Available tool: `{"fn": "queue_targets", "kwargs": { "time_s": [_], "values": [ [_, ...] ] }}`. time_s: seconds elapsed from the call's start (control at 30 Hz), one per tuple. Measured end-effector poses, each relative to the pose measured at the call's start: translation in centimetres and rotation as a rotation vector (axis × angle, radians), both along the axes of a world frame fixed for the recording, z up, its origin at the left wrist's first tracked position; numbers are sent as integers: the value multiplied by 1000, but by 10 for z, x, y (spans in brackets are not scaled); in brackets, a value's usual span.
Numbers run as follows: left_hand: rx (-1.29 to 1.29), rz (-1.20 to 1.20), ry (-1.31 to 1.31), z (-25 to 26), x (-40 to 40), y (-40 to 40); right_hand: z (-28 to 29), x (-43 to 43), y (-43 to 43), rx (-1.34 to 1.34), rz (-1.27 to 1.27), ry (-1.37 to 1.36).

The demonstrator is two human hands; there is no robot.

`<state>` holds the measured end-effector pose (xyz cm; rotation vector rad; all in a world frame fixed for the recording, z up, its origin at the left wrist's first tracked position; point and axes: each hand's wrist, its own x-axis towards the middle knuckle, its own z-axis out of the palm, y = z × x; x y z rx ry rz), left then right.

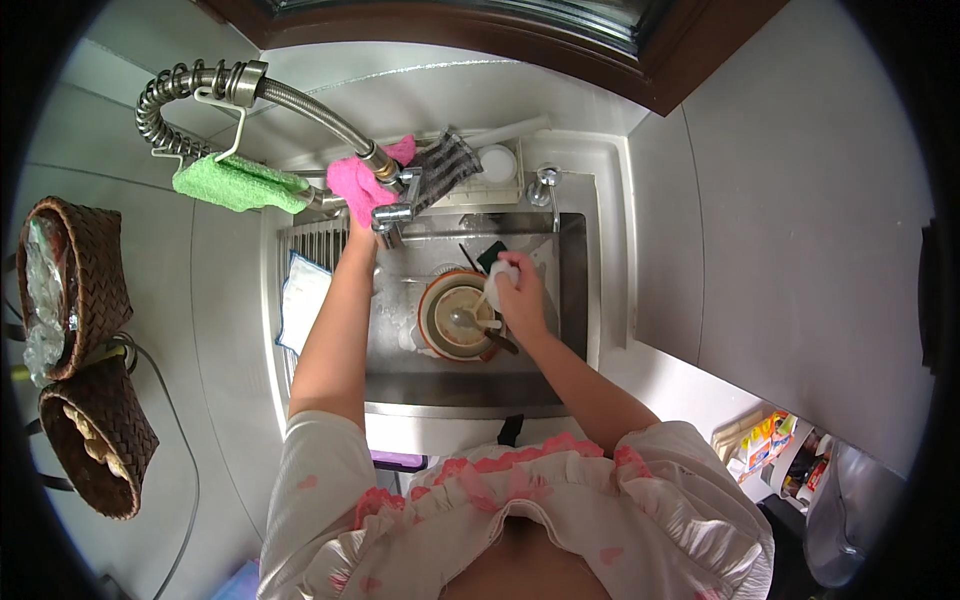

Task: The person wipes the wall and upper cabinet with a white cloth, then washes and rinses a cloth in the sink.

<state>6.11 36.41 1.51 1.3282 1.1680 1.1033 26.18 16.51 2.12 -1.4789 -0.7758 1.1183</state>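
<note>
My right hand [523, 292] grips a blurred white wad [495, 285], perhaps a sponge or cloth, just above the right edge of an orange-rimmed pot [422, 322] in the steel sink [394, 322]. Inside the pot sits a smaller bowl [450, 300] with a spoon [463, 319]. A dark brown handle [501, 342] sticks out over the rim. Beyond my fingers lies a dark green scouring pad [490, 253]. My left arm reaches to the faucet [391, 216]; its hand is hidden behind a pink cloth [358, 180], so its grip does not show.
A green cloth [236, 184] hangs by the spring hose [161, 112]. Behind the sink stand a rack with a striped grey cloth [448, 169] and a soap dispenser pump [546, 180]. A white cloth [306, 296] lies on the left drainer. Woven baskets [105, 285] hang at left.
</note>
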Motion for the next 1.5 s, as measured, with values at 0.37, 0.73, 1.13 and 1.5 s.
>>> {"fn": "queue_targets", "kwargs": {
  "time_s": [0.37, 0.73, 1.13, 1.5],
  "values": [
    [-46, -88, -93, -13, -16, -15, -29, -38, 81, 293, -109, -703],
    [96, -121, -78, -17, -18, -21, -47, -113, 115, 335, 18, -991],
    [-17, -104, -36, -14, -11, -19, -49, -35, 113, 351, 414, -1316],
    [-223, 3, -29, -7, -20, -15, -43, -33, 92, 210, 253, -1391]
  ]
}}
